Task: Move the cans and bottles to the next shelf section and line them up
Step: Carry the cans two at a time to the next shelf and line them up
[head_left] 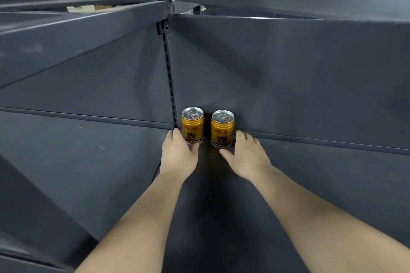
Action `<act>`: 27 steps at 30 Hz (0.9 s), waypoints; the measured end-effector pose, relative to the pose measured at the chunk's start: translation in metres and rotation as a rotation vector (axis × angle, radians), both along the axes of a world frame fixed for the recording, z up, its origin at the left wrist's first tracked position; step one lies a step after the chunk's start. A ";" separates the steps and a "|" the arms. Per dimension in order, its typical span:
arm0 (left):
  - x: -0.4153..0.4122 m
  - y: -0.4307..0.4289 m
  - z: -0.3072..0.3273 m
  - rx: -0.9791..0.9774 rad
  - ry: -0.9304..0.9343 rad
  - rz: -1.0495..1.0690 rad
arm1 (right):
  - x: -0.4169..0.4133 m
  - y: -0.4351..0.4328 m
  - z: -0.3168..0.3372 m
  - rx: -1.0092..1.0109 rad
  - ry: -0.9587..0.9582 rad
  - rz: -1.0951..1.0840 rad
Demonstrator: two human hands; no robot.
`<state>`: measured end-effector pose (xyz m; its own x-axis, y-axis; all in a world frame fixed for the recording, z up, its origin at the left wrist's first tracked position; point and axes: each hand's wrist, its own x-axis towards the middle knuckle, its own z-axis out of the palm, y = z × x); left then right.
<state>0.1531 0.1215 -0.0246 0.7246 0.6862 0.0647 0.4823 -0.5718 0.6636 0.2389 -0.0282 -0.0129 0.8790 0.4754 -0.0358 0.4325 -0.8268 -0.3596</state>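
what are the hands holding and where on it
Nothing clearly gripped. Left hand touches the left can low on its left side; right hand lies open beside the right can. Both stand on the shelf.

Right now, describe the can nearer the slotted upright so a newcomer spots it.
Find the black slotted upright on the grey back wall. Just right of its foot stand a left can and right can, both gold. Pick the left, nearest the upright, by the left hand.
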 end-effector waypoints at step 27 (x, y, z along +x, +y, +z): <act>0.010 -0.195 0.030 0.434 0.195 -0.523 | -0.035 -0.212 0.030 -0.164 -0.082 -0.085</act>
<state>0.1628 -0.0735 0.0057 0.9783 0.1869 0.0891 0.1593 -0.9543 0.2530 0.2035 -0.2405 0.0168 0.9188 0.3933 -0.0333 0.3812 -0.9061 -0.1834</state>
